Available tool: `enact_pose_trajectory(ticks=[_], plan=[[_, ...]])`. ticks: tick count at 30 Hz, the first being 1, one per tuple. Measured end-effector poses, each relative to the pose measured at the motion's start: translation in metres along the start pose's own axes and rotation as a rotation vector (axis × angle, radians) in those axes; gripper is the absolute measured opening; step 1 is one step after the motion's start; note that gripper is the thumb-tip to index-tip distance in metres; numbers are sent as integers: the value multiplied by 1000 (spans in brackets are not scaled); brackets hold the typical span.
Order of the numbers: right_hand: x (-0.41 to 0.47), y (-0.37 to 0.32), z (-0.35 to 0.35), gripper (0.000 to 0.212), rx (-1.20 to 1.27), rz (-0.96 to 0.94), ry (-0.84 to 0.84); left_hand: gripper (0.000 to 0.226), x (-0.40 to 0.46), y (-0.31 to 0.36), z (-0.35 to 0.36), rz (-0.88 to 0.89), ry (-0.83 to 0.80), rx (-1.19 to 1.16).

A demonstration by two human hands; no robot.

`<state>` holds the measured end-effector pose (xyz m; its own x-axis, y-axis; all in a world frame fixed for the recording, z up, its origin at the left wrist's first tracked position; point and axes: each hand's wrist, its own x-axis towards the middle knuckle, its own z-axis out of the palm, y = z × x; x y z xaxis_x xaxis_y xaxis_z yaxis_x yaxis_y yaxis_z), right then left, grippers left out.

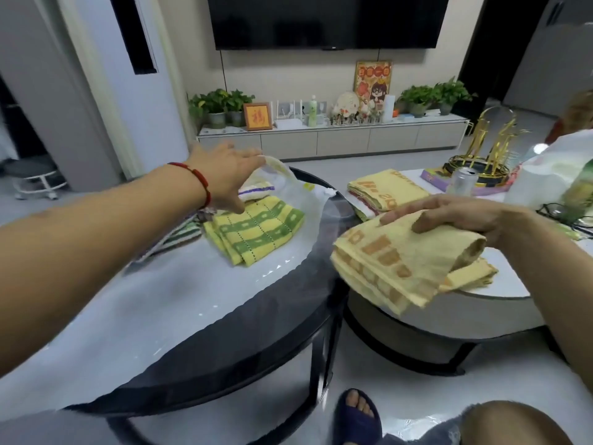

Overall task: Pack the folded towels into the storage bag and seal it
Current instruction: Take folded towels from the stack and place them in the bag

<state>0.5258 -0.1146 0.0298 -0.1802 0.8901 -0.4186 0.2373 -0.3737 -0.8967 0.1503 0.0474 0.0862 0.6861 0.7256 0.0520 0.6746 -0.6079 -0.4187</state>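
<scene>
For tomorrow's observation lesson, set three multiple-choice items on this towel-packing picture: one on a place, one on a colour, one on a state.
1. Where does the yellow-and-green towel lie?
A. on the clear storage bag on the dark round table
B. on the floor
C. on the TV cabinet

2. What colour is the bracelet on the left wrist?
A. blue
B. red
C. white

3. What is the right hand doing?
A. hanging idle
B. pressing a drink can
C. holding a folded yellow-and-orange towel

Answers:
1 A: the towel rests on the plastic spread over that table.
2 B: red beads circle the wrist.
3 C: its fingers lie on top of the towel and the thumb curls round it, lifting it.
</scene>
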Motion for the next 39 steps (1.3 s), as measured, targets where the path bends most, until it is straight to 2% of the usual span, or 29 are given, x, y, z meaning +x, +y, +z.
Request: enact_pose_trajectory(ticks=[2, 4, 6, 8, 10, 14, 15, 17, 18, 22, 24, 26, 28, 30, 32, 34, 39], plan=[[20, -16, 42, 51, -17, -90, -223, 92, 0, -1, -5, -17, -10, -47], [57, -30, 89, 44, -20, -191, -290, 87, 0, -2, -9, -34, -9, -89], [102, -42, 134, 37, 24, -264, -127, 82, -1, -4, -13, -48, -10, -147], [145, -47, 168, 33, 210, -294, 176, 76, -2, -6, -16, -58, -10, -198], [185, -42, 192, 36, 309, -309, 397, 73, -3, -7, -18, -66, -1, -228], [215, -17, 213, 56, -2, -245, 627, 78, -8, -2, -16, -55, -15, -227], [213, -14, 214, 56, -61, -238, 643, 78, -10, 0, -15, -51, -17, -227], [203, -16, 210, 42, -233, -273, 629, 78, -11, 3, -11, -53, -12, -224], [195, -18, 206, 31, -307, -300, 599, 78, -12, 4, -10, -57, -11, -225], [138, -18, 169, 20, -420, -377, 328, 75, -8, 10, 0, -63, 27, -232], [109, -7, 137, 16, -390, -370, 247, 70, -2, 15, 6, -50, 59, -231], [94, 7, 103, 19, -253, -370, 363, 65, 6, 22, 13, -30, 76, -217], [98, 21, 64, 25, -174, -362, 650, 62, 15, 30, 20, -3, 74, -199], [114, 31, 23, 25, -354, -265, 975, 59, 25, 38, 26, 25, 80, -168], [132, 38, -19, 27, -565, -127, 1157, 56, 35, 43, 29, 50, 108, -136], [149, 41, -58, 31, -636, -20, 1189, 55, 43, 44, 29, 70, 140, -129], [195, 43, -112, 45, -724, 249, 1121, 49, 60, 39, 28, 70, 186, -184]])
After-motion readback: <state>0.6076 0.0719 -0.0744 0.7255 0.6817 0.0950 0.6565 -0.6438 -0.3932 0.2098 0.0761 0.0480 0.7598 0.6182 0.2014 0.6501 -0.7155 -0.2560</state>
